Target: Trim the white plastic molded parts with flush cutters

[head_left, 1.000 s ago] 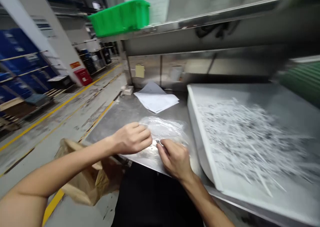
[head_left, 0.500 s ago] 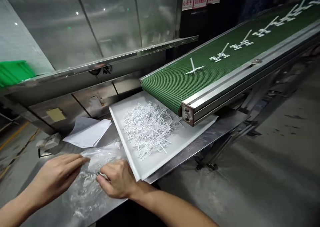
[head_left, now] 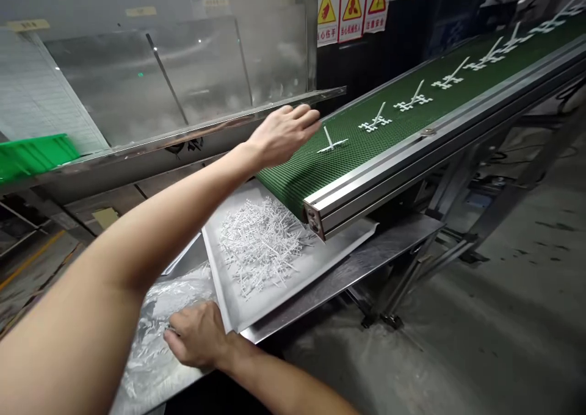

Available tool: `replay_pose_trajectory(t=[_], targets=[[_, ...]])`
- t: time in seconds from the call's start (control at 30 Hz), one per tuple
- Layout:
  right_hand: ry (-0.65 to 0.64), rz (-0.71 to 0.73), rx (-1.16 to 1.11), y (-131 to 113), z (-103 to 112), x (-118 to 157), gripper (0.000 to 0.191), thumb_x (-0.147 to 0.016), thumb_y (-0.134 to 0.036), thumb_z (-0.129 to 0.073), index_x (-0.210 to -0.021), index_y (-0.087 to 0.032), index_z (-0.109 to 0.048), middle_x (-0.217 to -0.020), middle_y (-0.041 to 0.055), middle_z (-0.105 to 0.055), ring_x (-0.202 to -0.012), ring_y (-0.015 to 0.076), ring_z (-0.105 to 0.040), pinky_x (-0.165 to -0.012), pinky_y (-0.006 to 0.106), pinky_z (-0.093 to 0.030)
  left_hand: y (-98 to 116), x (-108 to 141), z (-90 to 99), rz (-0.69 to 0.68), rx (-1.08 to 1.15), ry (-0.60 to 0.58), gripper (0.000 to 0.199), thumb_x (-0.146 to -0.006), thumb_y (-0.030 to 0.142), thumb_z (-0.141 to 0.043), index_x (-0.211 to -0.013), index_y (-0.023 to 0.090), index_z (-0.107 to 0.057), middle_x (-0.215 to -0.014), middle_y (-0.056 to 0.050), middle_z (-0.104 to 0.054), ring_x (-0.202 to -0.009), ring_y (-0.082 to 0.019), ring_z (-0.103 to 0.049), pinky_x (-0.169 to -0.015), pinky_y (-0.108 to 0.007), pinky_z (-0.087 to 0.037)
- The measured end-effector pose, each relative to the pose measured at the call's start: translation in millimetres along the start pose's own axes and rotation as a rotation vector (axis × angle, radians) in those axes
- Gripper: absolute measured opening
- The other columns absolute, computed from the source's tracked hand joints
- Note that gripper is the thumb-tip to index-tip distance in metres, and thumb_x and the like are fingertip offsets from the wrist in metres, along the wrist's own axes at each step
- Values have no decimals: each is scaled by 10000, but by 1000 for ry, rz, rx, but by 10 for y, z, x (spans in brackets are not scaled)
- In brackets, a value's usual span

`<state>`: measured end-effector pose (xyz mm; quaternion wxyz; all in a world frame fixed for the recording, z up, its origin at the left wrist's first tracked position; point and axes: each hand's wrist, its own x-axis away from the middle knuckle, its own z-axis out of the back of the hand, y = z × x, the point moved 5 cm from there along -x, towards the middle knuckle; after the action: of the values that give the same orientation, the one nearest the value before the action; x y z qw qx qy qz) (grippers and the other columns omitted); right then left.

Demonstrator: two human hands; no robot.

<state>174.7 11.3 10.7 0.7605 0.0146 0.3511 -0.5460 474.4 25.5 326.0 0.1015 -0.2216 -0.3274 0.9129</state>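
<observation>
My left hand [head_left: 287, 135] reaches over the near end of the green conveyor belt [head_left: 300, 168], its fingers stretched forward and holding nothing that I can see. Just beyond its fingertips, a white branched plastic piece [head_left: 332, 147] with an upright stem lies on the belt. My right hand [head_left: 199, 334] is closed above a clear plastic bag [head_left: 183, 290] on the metal table. A small dark bit shows at its thumb, too little to name. Beside that hand stands a white tray [head_left: 270, 308], holding a heap of thin white plastic pieces [head_left: 263, 244] under the belt's end.
Several more white branched pieces [head_left: 451, 76] ride in a row farther up the belt. The conveyor's metal side rail [head_left: 366, 189] runs along its right. A metal ledge [head_left: 220, 122] juts out behind my left arm, with a green bin [head_left: 39, 155] at far left. Warning signs [head_left: 352, 9] hang behind.
My left hand has moved from above the bag, up and right to the belt. The right hand stays closed by the bag. The view has shifted, and the pieces sit nearer the belt's end.
</observation>
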Motion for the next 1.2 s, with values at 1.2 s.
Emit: replay_pose_trajectory(t=[1.2], targets=[[24,-237,-425,330,226,104,313,-1125,-450,-561,-1215,-188,-706,-1055,91,-783,-896,226,-728,-827,353,-562,2005,4996,512,1180,424,83,189,-1089,197,-603,-1069,201,-790,-980,-47,-839,-879,-183,-749,-806,-337,-587]])
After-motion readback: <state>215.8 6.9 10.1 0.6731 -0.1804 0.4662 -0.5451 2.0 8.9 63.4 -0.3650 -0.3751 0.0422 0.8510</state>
